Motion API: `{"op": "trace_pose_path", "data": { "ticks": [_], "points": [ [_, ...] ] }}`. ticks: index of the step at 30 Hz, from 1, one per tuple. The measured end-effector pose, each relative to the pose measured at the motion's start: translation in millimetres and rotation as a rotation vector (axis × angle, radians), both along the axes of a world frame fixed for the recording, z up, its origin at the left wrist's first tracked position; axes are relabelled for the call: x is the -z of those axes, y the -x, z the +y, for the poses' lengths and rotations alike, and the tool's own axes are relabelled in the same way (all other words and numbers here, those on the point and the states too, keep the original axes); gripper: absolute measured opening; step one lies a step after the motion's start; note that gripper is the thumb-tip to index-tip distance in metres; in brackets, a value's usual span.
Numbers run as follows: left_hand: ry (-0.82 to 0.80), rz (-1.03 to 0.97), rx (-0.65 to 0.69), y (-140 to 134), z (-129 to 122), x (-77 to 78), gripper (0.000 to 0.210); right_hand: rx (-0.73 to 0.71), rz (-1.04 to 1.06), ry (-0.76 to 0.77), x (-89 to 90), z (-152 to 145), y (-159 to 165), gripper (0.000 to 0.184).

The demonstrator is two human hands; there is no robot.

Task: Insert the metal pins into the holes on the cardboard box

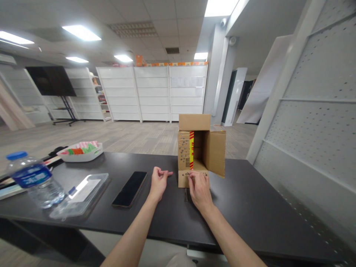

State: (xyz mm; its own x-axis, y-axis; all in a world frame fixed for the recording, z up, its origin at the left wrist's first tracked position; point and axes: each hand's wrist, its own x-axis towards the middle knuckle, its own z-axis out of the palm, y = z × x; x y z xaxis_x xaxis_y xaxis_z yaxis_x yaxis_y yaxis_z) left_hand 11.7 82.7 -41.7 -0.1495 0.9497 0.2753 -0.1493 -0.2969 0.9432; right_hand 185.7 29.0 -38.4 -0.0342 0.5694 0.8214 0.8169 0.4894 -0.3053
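Note:
An open cardboard box point(183, 150) stands on its side on the dark table, its opening towards me and its flaps spread. Small dark holes or dots mark its left flap and its lower flap point(182, 181). My right hand point(198, 187) touches the lower flap, thumb and fingertips pinched together; anything between them is too small to name. Just left of the box, my left hand point(159, 183) is held above the table, its fingers curled and one pointing right. What it holds, if anything, is hidden. A thin metallic piece point(186, 195) shows below the flap.
Left of my hands lie a black smartphone point(129, 189) and a clear plastic case point(83, 194). A blue-capped water bottle point(35, 180) stands farther left, near a white basket point(80, 157) of colourful packets. A perforated white panel point(311, 148) rises along the right side.

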Motion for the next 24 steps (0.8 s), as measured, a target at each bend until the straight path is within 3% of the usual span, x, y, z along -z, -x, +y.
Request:
{"op": "trace_pose_path", "data": {
  "ticks": [24],
  "points": [
    [0.011,-0.013,0.016,0.9,1.3,2.5,0.037,-0.046,0.059,-0.026,-1.1,-0.5,-0.7,0.01]
  ]
}}
